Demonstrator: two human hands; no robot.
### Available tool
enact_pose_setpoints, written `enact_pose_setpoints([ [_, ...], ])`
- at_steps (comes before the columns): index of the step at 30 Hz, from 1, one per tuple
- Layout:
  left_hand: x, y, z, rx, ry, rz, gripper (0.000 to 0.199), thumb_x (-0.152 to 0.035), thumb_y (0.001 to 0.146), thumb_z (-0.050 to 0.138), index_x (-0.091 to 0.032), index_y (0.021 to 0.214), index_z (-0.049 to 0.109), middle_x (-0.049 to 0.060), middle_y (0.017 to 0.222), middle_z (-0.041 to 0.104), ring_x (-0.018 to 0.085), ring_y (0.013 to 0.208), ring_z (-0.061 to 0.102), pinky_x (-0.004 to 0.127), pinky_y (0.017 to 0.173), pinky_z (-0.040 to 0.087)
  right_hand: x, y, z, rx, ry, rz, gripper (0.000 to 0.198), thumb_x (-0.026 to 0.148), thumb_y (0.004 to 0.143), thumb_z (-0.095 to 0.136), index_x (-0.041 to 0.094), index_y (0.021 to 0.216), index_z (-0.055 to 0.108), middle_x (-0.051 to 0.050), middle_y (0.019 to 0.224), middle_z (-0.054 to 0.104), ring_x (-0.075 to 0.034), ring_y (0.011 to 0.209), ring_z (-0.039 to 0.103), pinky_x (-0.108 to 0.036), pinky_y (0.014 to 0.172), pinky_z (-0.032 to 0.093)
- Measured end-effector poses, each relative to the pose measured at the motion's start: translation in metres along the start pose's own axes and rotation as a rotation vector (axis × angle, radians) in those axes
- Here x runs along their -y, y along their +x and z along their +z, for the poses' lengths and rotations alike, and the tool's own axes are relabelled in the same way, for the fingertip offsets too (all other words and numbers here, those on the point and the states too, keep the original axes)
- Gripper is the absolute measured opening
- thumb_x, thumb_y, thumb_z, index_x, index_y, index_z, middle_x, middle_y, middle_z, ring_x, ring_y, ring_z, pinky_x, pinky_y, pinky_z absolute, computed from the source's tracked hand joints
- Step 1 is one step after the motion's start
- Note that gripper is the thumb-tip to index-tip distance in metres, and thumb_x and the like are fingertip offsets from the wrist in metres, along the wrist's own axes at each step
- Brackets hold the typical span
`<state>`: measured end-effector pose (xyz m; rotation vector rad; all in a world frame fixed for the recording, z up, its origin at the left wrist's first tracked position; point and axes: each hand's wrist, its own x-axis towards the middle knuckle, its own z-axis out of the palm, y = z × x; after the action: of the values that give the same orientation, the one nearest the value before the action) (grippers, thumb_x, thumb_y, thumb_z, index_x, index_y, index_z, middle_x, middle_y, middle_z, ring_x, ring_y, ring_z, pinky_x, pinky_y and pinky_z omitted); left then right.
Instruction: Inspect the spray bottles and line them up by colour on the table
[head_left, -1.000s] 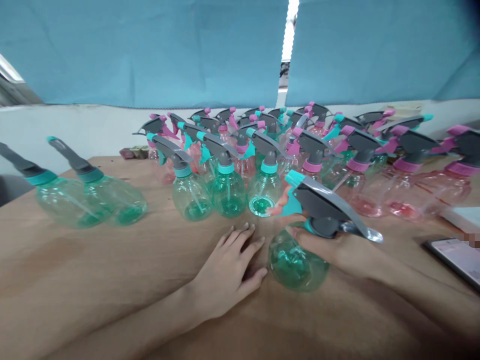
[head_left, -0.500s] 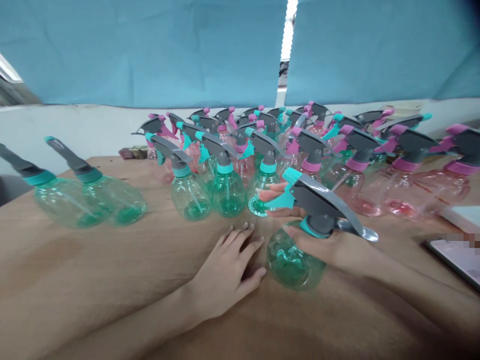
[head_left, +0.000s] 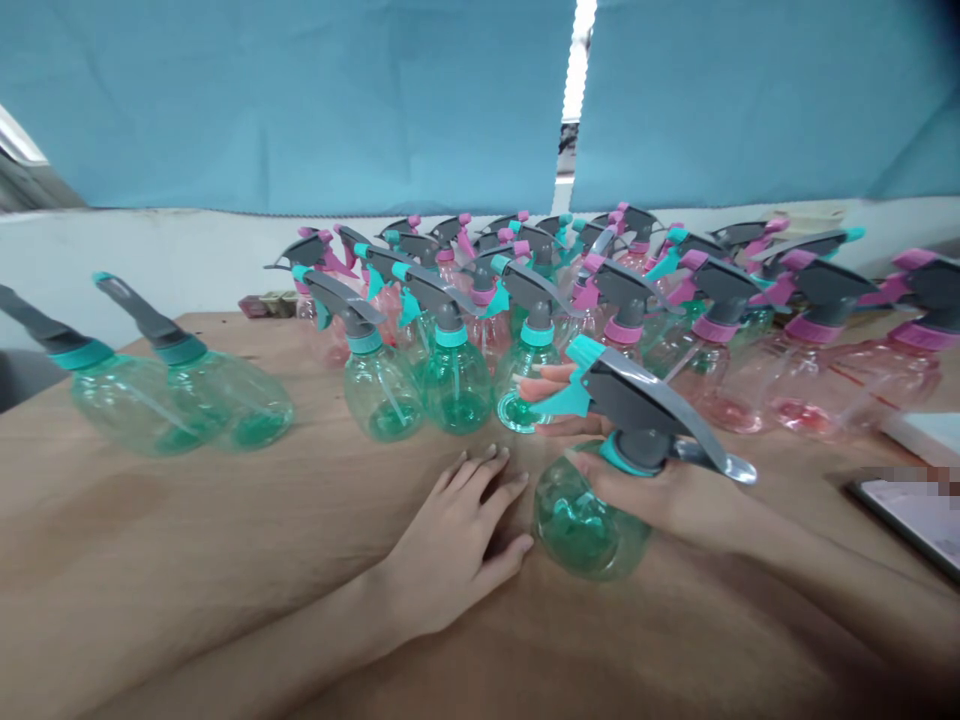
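A green spray bottle (head_left: 589, 525) with a grey and teal trigger head is in my right hand (head_left: 637, 490). The thumb and palm wrap around its neck and upper body, while the other fingers stretch out behind the trigger. My left hand (head_left: 465, 540) rests flat on the wooden table, fingers apart, just left of that bottle and holding nothing. Beyond my hands stand green spray bottles with teal collars, the nearest a green bottle (head_left: 457, 390) in the middle. Pink spray bottles (head_left: 802, 385) with pink collars crowd the back and right.
Two tilted-looking green bottles (head_left: 232, 400) stand apart at the left of the table (head_left: 225, 570). A phone (head_left: 911, 515) lies at the right edge near a white flat item (head_left: 930, 435). Behind the table hangs a blue curtain (head_left: 300, 100) over a white wall.
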<state>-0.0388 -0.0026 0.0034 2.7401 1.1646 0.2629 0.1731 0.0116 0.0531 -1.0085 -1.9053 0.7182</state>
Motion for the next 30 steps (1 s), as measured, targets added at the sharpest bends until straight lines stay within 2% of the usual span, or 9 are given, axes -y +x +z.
enact_pose_setpoints([
  [4,0.0008,-0.0006,0.0008,-0.009,0.0,0.001,0.048,-0.037,0.094,0.053,-0.014,0.135,0.045,0.015,0.142,0.043,0.03,0.133,0.035,0.049,0.107,0.031,0.0008,0.0001,-0.0005,0.0,-0.048,-0.006,0.04,0.014,0.079,0.054,0.027,0.116,0.061,-0.003,0.104,0.071,-0.02,0.091,0.071,-0.031,0.081,0.059],
  [7,0.0019,-0.0013,0.0016,-0.018,-0.003,0.007,0.048,-0.037,0.094,0.053,-0.014,0.135,0.045,0.015,0.142,0.043,0.03,0.133,0.035,0.048,0.107,0.031,0.0013,-0.0001,-0.0008,-0.013,-0.068,0.02,0.04,0.015,0.078,0.054,0.025,0.116,0.061,-0.002,0.088,0.073,-0.022,0.091,0.071,-0.033,0.079,0.059],
  [13,0.001,-0.0004,0.0008,-0.01,0.002,0.004,0.048,-0.038,0.094,0.053,-0.014,0.135,0.046,0.015,0.143,0.042,0.03,0.134,0.034,0.048,0.107,0.031,-0.0008,-0.0008,-0.0002,-0.022,-0.077,0.032,0.015,0.018,0.078,0.056,0.024,0.09,0.063,-0.003,0.098,0.072,-0.023,0.096,0.069,-0.031,0.078,0.058],
  [17,0.0005,0.0003,0.0002,-0.005,0.003,-0.003,0.048,-0.037,0.093,0.053,-0.015,0.135,0.046,0.015,0.143,0.042,0.03,0.133,0.035,0.048,0.107,0.031,-0.0019,-0.0019,0.0006,-0.012,-0.078,0.07,0.012,0.02,0.079,0.054,0.024,0.088,0.062,-0.003,0.092,0.072,-0.023,0.097,0.069,-0.031,0.076,0.058],
  [20,0.0005,-0.0002,0.0004,-0.006,0.003,-0.001,0.048,-0.037,0.094,0.052,-0.015,0.136,0.045,0.015,0.142,0.043,0.03,0.133,0.035,0.049,0.107,0.031,-0.0005,-0.0017,0.0001,-0.024,-0.086,0.078,0.007,0.019,0.077,0.056,0.024,0.08,0.06,-0.001,0.084,0.071,-0.022,0.088,0.069,-0.033,0.076,0.058],
  [23,0.0002,-0.0009,0.0002,-0.018,-0.002,0.007,0.048,-0.038,0.094,0.052,-0.015,0.136,0.044,0.015,0.142,0.043,0.029,0.133,0.035,0.049,0.107,0.031,0.002,-0.0005,-0.0014,-0.008,-0.039,0.041,0.011,0.017,0.077,0.055,0.025,0.081,0.061,0.0,0.085,0.07,-0.02,0.086,0.07,-0.032,0.08,0.057],
  [28,0.0004,-0.0004,-0.0004,-0.01,-0.009,0.003,0.048,-0.037,0.094,0.052,-0.016,0.136,0.044,0.015,0.143,0.043,0.03,0.134,0.034,0.05,0.107,0.031,0.0054,0.0014,-0.0026,-0.013,0.012,0.012,0.018,0.014,0.075,0.054,0.026,0.086,0.062,0.0,0.088,0.07,-0.019,0.085,0.071,-0.03,0.075,0.06],
  [30,0.0008,-0.0002,-0.0001,-0.015,-0.014,0.001,0.048,-0.037,0.094,0.052,-0.017,0.136,0.043,0.015,0.143,0.043,0.03,0.134,0.035,0.05,0.107,0.031,0.0062,0.0016,-0.0025,-0.01,0.012,0.016,0.018,0.012,0.074,0.053,0.026,0.083,0.062,0.0,0.085,0.071,-0.02,0.086,0.071,-0.031,0.077,0.059],
])
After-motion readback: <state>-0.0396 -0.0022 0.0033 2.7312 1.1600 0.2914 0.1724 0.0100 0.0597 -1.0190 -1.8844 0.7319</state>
